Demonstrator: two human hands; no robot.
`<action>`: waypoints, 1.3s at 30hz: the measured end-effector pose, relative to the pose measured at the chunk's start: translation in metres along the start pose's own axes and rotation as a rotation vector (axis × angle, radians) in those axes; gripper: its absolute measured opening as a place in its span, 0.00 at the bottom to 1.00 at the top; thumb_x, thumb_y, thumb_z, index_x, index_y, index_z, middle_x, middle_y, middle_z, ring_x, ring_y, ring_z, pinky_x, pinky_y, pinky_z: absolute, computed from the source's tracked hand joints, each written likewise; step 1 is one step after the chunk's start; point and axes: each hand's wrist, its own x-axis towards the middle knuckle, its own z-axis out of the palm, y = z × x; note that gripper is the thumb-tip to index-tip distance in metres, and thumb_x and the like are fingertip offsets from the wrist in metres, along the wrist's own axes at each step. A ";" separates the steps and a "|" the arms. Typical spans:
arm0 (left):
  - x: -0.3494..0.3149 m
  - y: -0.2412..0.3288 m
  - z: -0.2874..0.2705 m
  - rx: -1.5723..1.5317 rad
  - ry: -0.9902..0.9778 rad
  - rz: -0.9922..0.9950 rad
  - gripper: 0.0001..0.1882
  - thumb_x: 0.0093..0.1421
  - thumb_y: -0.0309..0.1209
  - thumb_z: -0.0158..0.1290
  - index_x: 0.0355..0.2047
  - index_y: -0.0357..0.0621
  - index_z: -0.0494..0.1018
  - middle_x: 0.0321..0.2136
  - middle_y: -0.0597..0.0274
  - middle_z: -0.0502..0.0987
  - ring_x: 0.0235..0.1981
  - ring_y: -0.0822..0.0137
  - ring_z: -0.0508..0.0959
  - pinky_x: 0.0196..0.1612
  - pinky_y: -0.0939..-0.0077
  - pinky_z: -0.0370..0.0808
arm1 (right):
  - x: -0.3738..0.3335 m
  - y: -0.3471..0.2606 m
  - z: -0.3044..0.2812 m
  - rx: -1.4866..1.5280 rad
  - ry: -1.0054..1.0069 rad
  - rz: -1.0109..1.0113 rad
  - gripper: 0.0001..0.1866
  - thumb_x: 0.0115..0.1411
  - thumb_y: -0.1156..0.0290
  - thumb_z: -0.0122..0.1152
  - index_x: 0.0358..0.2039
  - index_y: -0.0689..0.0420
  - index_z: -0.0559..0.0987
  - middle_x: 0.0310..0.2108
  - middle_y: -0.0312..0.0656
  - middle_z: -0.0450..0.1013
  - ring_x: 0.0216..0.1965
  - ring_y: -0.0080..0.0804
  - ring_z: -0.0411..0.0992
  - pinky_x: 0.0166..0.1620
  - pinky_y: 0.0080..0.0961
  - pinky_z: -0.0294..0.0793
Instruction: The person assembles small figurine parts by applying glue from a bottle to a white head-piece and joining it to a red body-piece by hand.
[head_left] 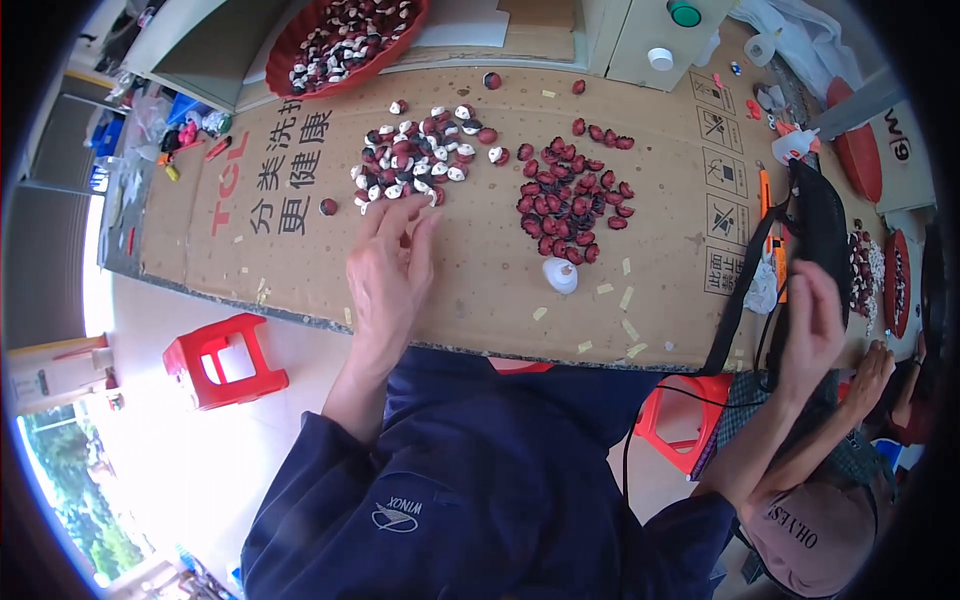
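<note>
My left hand (388, 275) reaches to the near edge of a pile of small red, black and white pieces (412, 155). Its fingers are bent, with a gap between them and the thumb, and I see nothing held. To the right lies a second pile of dark red, scallop-edged pieces (572, 195). A white rounded object (560, 275) rests just below that pile. Over the table's right side my right hand (815, 315) is raised, fingers loosely bent and apart, nothing visible in them. It is nearest to a black strap-like cloth (818, 225).
A red basin (350, 50) of similar pieces stands at the back left. Printed cardboard (470, 290) covers the table, with yellowish scraps on it. A grey box with a green button (684, 13) is at the back. Another person's hands (872, 380) work at far right. Red stools (225, 360) stand below.
</note>
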 end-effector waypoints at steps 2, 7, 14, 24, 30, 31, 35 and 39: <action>0.009 -0.001 0.004 0.104 0.095 -0.024 0.09 0.51 0.29 0.54 0.34 0.41 0.72 0.26 0.58 0.72 0.18 0.66 0.71 0.24 0.77 0.69 | -0.026 -0.032 0.039 0.097 -0.299 -0.068 0.13 0.45 0.81 0.59 0.34 0.63 0.75 0.32 0.40 0.71 0.30 0.23 0.67 0.32 0.15 0.65; 0.013 -0.017 0.017 0.241 0.055 0.059 0.11 0.50 0.33 0.55 0.33 0.42 0.71 0.29 0.58 0.72 0.24 0.61 0.73 0.28 0.70 0.70 | -0.042 -0.079 0.111 0.205 -0.556 -0.017 0.21 0.39 0.75 0.66 0.38 0.60 0.73 0.34 0.39 0.70 0.29 0.23 0.66 0.29 0.16 0.65; -0.003 -0.004 0.019 -0.277 -0.135 -0.086 0.16 0.48 0.26 0.57 0.39 0.44 0.71 0.27 0.61 0.72 0.25 0.74 0.73 0.26 0.81 0.68 | -0.055 -0.070 0.152 0.139 -0.480 -0.306 0.21 0.42 0.72 0.65 0.39 0.59 0.73 0.35 0.42 0.70 0.33 0.35 0.69 0.35 0.27 0.70; -0.030 0.014 0.028 -1.221 -0.556 -0.343 0.16 0.52 0.15 0.49 0.43 0.32 0.66 0.38 0.60 0.72 0.39 0.70 0.74 0.43 0.81 0.71 | -0.081 -0.068 0.115 0.598 -0.366 0.098 0.16 0.50 0.78 0.58 0.40 0.64 0.69 0.38 0.46 0.70 0.34 0.31 0.71 0.37 0.21 0.69; -0.032 0.006 0.033 -1.231 -0.586 -0.307 0.17 0.52 0.16 0.49 0.44 0.33 0.66 0.39 0.57 0.71 0.39 0.65 0.74 0.45 0.76 0.71 | -0.084 -0.065 0.096 0.292 -0.418 -0.124 0.20 0.45 0.74 0.64 0.39 0.65 0.70 0.29 0.42 0.70 0.27 0.24 0.68 0.30 0.16 0.67; -0.032 0.006 0.033 -1.216 -0.606 -0.288 0.17 0.52 0.15 0.48 0.45 0.33 0.66 0.40 0.57 0.71 0.40 0.65 0.74 0.46 0.76 0.70 | -0.088 -0.068 0.099 0.292 -0.419 -0.124 0.20 0.45 0.74 0.64 0.39 0.65 0.70 0.29 0.42 0.70 0.27 0.24 0.68 0.30 0.16 0.67; -0.031 0.002 0.032 -1.200 -0.607 -0.258 0.18 0.53 0.15 0.47 0.46 0.32 0.66 0.43 0.56 0.70 0.41 0.64 0.74 0.47 0.76 0.70 | -0.092 -0.077 0.104 0.477 -0.276 0.032 0.19 0.41 0.73 0.67 0.35 0.66 0.73 0.23 0.40 0.70 0.21 0.24 0.63 0.24 0.17 0.61; -0.031 -0.001 0.032 -1.269 -0.646 -0.297 0.17 0.54 0.15 0.45 0.46 0.36 0.67 0.42 0.58 0.69 0.41 0.70 0.72 0.48 0.80 0.69 | -0.086 -0.070 0.105 0.370 -0.316 -0.189 0.21 0.38 0.71 0.70 0.34 0.66 0.76 0.19 0.38 0.69 0.20 0.24 0.62 0.22 0.17 0.59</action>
